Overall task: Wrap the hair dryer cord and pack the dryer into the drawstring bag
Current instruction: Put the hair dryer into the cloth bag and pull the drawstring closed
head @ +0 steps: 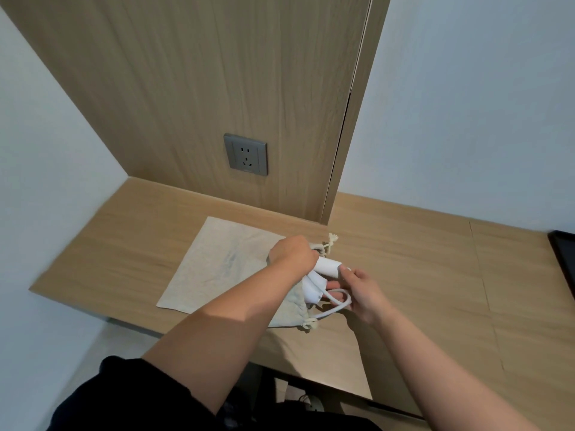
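head view: the hair dryer [326, 267] sat at the mouth of the drawstring bag [224, 262], which lay flat on the wooden desk [420, 275] with its opening toward three o'clock. the left hand [292, 251] was closed over the gathered rim of the bag at the twelve o'clock side of the dryer, holding the mouth up. the right hand [362, 292], at four o'clock from the dryer, was curled around a loop of the white cord [337, 301] and touched the dryer's barrel with the thumb.

the dryer looked like smooth hard plastic, probably light but slippery, so the barrel or handle seemed the best place to hold it, not the cord. the cord looked springy and may uncoil. the bag was soft cloth that would sag without a hand on it. the dryer seemed only partly inside; how much was in, i could not tell. a wall socket [245, 154] sat at twelve o'clock.
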### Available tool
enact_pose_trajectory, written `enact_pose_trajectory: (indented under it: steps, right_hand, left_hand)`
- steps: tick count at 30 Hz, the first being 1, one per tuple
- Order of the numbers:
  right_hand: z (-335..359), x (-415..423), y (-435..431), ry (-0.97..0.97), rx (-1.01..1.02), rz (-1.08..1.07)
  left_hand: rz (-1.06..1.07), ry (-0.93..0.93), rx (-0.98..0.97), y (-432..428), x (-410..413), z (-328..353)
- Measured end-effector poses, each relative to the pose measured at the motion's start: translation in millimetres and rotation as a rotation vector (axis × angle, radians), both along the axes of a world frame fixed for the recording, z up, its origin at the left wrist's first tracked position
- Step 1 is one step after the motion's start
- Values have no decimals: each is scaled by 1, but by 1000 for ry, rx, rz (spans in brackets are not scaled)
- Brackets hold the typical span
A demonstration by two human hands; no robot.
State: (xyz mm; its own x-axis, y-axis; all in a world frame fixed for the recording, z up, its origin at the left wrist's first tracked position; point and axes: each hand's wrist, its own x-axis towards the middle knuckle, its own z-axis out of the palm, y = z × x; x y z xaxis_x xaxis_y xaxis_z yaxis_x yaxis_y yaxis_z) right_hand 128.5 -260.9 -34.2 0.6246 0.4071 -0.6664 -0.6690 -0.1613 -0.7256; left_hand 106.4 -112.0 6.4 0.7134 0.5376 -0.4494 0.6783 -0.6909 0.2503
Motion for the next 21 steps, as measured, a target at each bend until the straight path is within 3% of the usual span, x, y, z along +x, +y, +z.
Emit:
enact_pose_trajectory:
  steps: [4,13,15,18,21]
  right_hand:
    - [0,0,4,7,26,-1]
    - [11,-15,23,-137,30,-113]
    - [14,-20,32,-198,0,-156]
    - [8,-24,39,-125,-20,-366]
    - [0,-29,41,3,40,-643]
  left_hand:
    - [30,-8,14,-4,4,3]
    - [-125,-311,-315,-1,-1,7]
    - [-175,-321,-300,-1,-4,8]
    - [-247,-268,-158,7,-11,7]
    - [-274,-329,-117,16,-23,4]
